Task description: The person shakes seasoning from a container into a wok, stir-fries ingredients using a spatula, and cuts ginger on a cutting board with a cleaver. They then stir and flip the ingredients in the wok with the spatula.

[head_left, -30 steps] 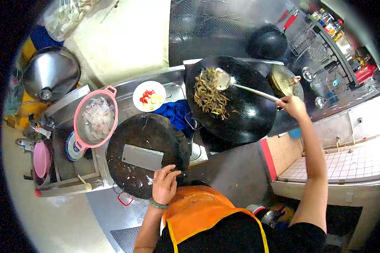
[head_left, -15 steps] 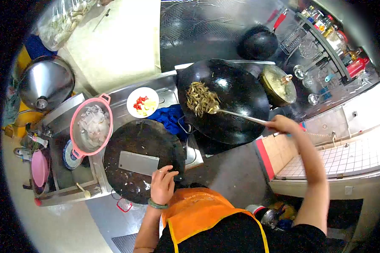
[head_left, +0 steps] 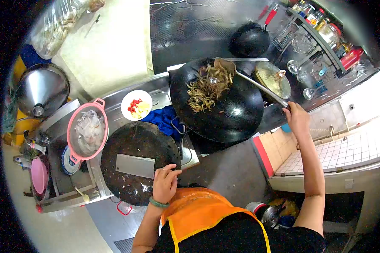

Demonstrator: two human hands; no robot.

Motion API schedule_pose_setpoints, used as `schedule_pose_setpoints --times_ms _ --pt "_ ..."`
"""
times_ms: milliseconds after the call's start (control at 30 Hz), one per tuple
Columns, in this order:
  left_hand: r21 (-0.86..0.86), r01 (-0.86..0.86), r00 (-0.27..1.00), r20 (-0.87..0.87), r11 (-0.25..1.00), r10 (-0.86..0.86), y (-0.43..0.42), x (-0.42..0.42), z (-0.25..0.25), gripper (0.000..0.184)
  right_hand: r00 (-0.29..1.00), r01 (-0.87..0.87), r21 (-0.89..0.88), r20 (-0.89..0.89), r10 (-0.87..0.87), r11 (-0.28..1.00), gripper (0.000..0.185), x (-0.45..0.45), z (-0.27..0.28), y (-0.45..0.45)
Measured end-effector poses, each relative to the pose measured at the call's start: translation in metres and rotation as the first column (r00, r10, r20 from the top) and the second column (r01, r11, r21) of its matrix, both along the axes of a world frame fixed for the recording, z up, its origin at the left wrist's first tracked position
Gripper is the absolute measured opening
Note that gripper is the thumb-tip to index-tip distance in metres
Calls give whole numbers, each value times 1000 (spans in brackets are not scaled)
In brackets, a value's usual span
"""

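My right hand (head_left: 298,119) is closed around the long metal handle of a wok spatula (head_left: 261,87). The spatula's blade is at the far side of a large black wok (head_left: 236,122), against a heap of brown shredded food (head_left: 207,90). My left hand (head_left: 165,184), with a green bangle at the wrist, is at the near right edge of a round dark chopping block (head_left: 131,185). Its fingers are loosely stretched out, beside a cleaver (head_left: 135,165) lying flat on the block. The cleaver's handle is mostly hidden by this hand.
Left of the wok are a white bowl of red and yellow pieces (head_left: 136,105), a blue cloth (head_left: 161,122) and a pink basket of pale food (head_left: 88,130). A glass-lidded pot (head_left: 273,80) stands right of the wok. Utensils hang from a rack (head_left: 318,40).
My right hand has moved up and right with the spatula, whose blade went to the wok's far side. The food has shifted that way and spread. My left hand stays by the block.
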State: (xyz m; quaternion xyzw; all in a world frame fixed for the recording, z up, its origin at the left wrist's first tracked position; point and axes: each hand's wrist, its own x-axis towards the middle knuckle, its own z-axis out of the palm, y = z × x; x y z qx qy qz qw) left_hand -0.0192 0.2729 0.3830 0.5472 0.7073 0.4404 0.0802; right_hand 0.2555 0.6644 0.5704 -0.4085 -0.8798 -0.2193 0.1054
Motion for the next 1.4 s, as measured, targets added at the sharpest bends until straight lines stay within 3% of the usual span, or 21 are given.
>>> schedule_pose_setpoints --times_ms 100,233,300,400,467,533,567,600,700,800,933,1033,1100,1167,1200,1300,1333,1400 --pt "34 9 1000 -14 999 -8 5 -2 0 27 997 76 -67 5 -76 995 34 3 0 0" --pt "29 -20 1000 -12 999 20 1 -5 -1 28 947 311 -344 195 -257 886 35 11 35 29" --pt "10 -40 999 -13 999 41 -5 -6 -5 29 884 414 -329 367 -289 849 34 5 62 46" --pt "-42 -65 998 -4 997 65 -15 -2 -7 31 862 467 -462 428 -272 754 35 -6 71 77" --pt "-71 -69 997 25 995 71 -20 -1 -8 31 902 426 -621 344 -260 658 37 -24 54 76" --pt "-65 -84 996 23 994 85 -22 4 -7 29 897 441 -671 338 -284 596 47 -38 0 74" --pt "-61 -93 995 21 994 95 -22 6 -7 29 942 330 -794 239 -237 510 49 -34 -40 85" --pt "-59 -89 996 13 994 90 -22 6 -7 29 960 261 -805 160 -229 533 50 -30 -78 91" --pt "-62 -94 996 -9 994 94 -26 6 -6 29 975 141 -780 2 -223 610 52 -18 -107 87" --pt "-59 -110 994 -6 992 110 -24 5 -1 29 968 74 -639 -139 -209 766 47 -10 -60 55" --pt "-50 -79 997 20 996 80 -19 7 -3 29 992 108 -275 -38 -123 956 38 -10 -26 36" --pt "-10 -62 998 -3 998 62 -11 6 2 30 985 52 -245 -148 -91 968 33 -7 -45 29" --pt "12 -48 999 -23 999 48 -7 6 4 31 989 143 -309 4 -149 940 39 -6 -70 33" --pt "18 -39 998 -38 999 40 -6 5 4 30 999 49 -310 -8 -54 949 42 -7 -86 29" --pt "11 -38 999 -24 999 39 -6 6 4 30 996 85 -315 2 -89 945 39 -16 -87 22" --pt "-5 -36 999 -9 999 36 -9 6 3 30 990 4 -323 -129 -48 946 37 -35 -105 3" --pt "-6 -35 999 -21 999 35 -10 7 1 29 983 -101 -325 -179 44 940 39 -38 -109 -3" --pt "-19 -23 999 -25 1000 22 -11 10 -3 29 994 -95 -350 -77 73 932 49 -35 -104 -19"
